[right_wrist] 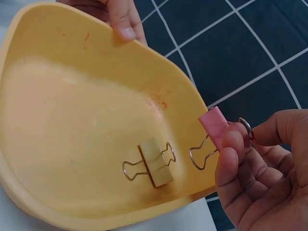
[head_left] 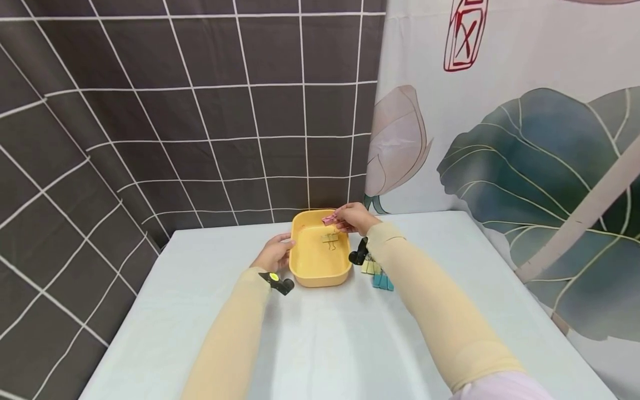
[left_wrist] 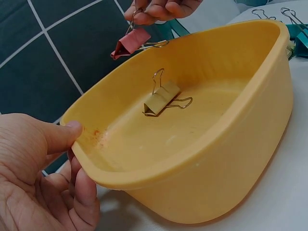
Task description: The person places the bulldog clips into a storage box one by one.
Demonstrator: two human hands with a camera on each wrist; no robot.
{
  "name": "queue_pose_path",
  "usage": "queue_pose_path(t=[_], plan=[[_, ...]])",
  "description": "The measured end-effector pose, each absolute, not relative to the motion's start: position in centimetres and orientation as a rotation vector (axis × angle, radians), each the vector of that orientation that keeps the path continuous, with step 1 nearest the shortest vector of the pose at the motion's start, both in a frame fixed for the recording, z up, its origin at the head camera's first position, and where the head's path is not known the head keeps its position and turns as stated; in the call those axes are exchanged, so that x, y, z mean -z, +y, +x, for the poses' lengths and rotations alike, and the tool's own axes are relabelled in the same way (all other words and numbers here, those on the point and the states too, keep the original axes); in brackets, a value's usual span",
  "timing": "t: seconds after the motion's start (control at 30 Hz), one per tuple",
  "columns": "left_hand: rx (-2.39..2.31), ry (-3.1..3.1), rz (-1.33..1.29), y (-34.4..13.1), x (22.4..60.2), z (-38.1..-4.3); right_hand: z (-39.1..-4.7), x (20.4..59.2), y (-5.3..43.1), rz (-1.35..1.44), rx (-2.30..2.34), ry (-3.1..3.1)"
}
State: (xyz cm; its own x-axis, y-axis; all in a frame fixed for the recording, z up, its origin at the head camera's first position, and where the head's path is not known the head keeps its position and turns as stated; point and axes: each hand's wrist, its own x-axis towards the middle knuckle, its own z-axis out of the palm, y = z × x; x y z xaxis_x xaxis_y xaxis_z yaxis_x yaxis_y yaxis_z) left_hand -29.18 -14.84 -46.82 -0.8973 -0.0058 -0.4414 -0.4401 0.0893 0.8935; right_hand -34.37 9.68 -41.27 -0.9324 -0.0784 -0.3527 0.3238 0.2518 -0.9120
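While the left hand [head_left: 272, 254] grips the yellow tub [head_left: 305, 266] by its near-left rim, thumb over the edge w/ fingers curled outside, a yellow binder clip [head_left: 330, 239] lies inside; right hand [head_left: 354, 217] pinches a pink binder clip [head_left: 330, 219] above the far rim.

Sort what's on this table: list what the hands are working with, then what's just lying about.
In hand:
- pink binder clip, pinched by the right hand at the tub's rim
- yellow tub, rim held by the left hand
- yellow binder clip, lying inside the tub

Lying about:
- loose binder clips beside the tub
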Motion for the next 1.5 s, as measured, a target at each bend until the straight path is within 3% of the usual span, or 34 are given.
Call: queue_pose_path(t=[0.87, 1.5], plan=[[-1.863, 2.053, -0.43, -14.9, 46.7, -29.2, -34.3, 41.0, 10.5, 0.238, 1.751, 2.216], [-1.864, 2.044, -0.436, -14.8, 46.6, -29.0, -33.3, 40.3, 18.7, 0.212, 1.654, 2.305]])
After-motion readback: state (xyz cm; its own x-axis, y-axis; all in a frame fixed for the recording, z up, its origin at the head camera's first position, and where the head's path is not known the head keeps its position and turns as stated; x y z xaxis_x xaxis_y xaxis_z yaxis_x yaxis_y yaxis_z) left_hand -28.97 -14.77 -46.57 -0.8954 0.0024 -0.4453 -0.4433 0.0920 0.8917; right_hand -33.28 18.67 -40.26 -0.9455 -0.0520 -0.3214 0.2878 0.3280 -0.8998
